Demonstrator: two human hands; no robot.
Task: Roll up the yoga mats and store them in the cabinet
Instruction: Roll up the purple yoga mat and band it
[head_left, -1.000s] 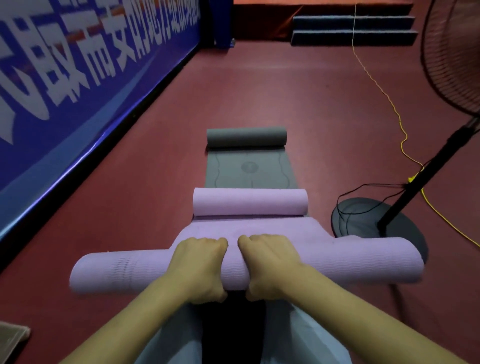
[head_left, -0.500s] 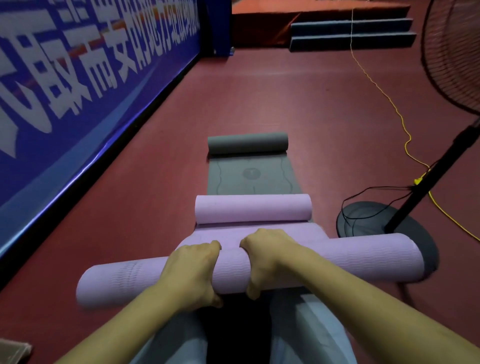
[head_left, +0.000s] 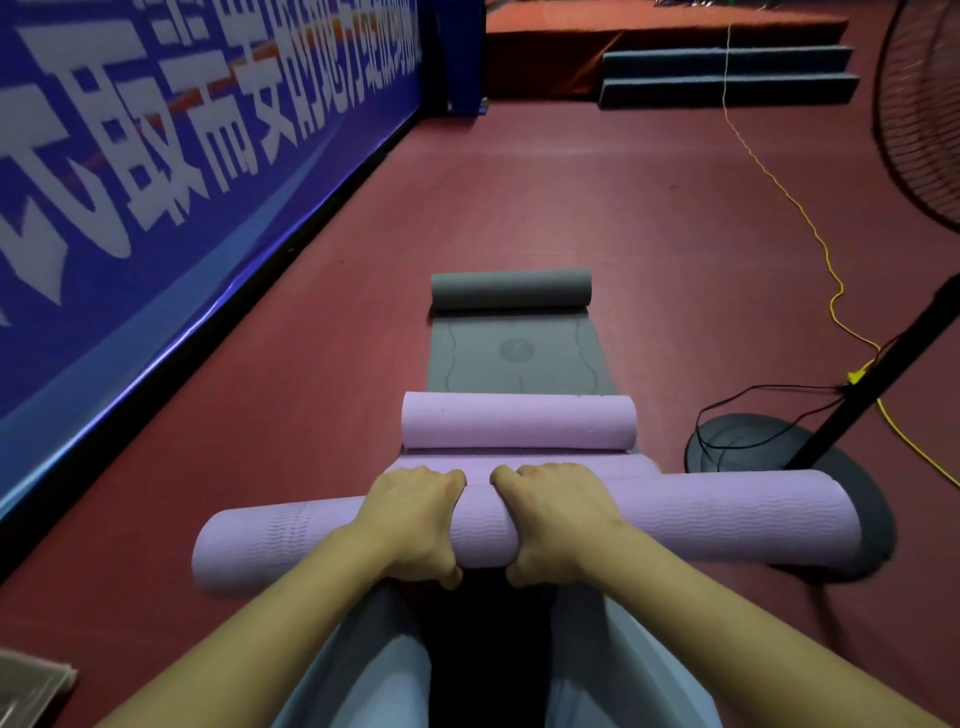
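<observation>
Purple rolled mat (head_left: 675, 519) in left hand (head_left: 415, 525) and right hand (head_left: 558, 519).

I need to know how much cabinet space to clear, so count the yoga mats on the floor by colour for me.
Purple mats: 2, one gripped by both hands, one rolled just beyond
Grey mats: 1, partly rolled
Total: 3 mats

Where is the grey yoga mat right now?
In the head view, the grey yoga mat lies on the red floor at centre, straight beyond the smaller purple roll, with its far end rolled up.
</observation>
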